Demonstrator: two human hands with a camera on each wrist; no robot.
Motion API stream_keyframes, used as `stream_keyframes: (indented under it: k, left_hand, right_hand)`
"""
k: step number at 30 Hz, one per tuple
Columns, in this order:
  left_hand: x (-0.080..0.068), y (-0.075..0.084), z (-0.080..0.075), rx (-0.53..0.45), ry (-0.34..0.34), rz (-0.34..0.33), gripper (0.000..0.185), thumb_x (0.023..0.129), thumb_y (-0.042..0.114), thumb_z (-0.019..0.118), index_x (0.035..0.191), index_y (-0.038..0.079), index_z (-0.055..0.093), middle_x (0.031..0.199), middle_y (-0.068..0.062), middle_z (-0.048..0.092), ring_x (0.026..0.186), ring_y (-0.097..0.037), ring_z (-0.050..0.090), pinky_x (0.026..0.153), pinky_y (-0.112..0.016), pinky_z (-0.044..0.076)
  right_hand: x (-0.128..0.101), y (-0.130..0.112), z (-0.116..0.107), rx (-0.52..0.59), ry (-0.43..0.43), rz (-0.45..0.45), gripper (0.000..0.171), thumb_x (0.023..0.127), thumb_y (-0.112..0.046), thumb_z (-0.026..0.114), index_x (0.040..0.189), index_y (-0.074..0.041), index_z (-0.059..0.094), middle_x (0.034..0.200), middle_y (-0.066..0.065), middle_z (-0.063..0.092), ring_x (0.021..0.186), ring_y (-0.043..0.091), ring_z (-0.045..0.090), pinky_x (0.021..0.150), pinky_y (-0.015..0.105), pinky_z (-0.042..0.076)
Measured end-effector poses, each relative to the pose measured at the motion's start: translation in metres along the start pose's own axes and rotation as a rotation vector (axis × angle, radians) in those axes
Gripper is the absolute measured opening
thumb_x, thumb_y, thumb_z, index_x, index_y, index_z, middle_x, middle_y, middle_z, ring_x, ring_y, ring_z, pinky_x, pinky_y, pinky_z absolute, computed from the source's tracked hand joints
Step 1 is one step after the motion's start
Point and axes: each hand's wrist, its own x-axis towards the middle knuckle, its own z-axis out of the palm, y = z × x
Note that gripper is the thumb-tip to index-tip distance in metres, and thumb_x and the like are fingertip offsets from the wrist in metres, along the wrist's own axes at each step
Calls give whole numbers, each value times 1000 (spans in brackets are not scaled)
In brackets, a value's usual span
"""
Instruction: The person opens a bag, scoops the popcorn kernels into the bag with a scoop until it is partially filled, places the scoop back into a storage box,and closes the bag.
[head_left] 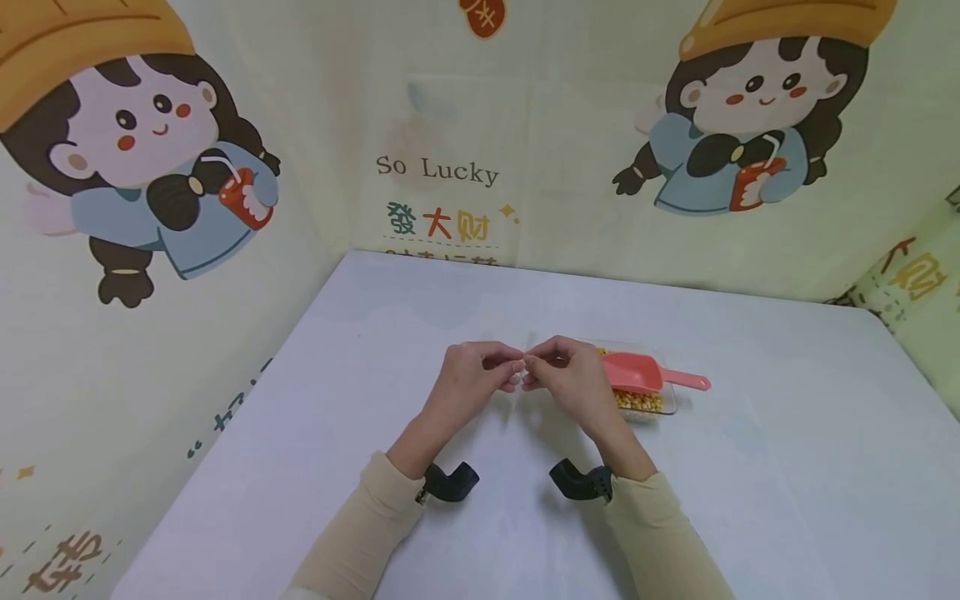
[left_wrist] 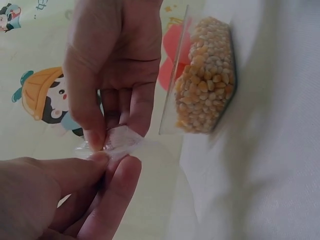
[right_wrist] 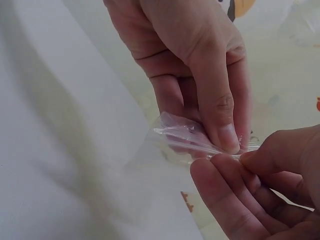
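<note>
Thumb and fingertips of my left hand [head_left: 472,377] pinch a small clear plastic bag [right_wrist: 182,131], and my right hand [head_left: 576,379] pinches it from the other side. The two hands meet fingertip to fingertip above the table, at the bag's edge. Thin and crumpled, the film shows best in the two wrist views; in the head view it is barely visible. Just behind the right hand stands a clear box [head_left: 670,408] of corn kernels [left_wrist: 206,75], partly hidden by that hand. Across the box lies a pink scoop [head_left: 633,372], its handle pointing right.
A white table [head_left: 787,467] spreads beneath both hands. Behind it and along the left side hangs a pale cloth [head_left: 570,208] printed with cartoon figures and lettering. Each wrist wears a black camera mount [head_left: 453,483].
</note>
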Motion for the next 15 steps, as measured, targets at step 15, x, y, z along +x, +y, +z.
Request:
stream_keyframes:
  k: [15]
  left_hand:
    - [3, -3, -9, -92, -94, -60, 13, 88, 17, 75, 100, 13, 78, 88, -4, 76, 71, -17, 72, 75, -41, 60]
  right_hand:
    - [-3, -3, -9, -7, -75, 4, 14, 94, -12, 65, 104, -2, 68, 100, 16, 71, 76, 22, 73, 80, 34, 60]
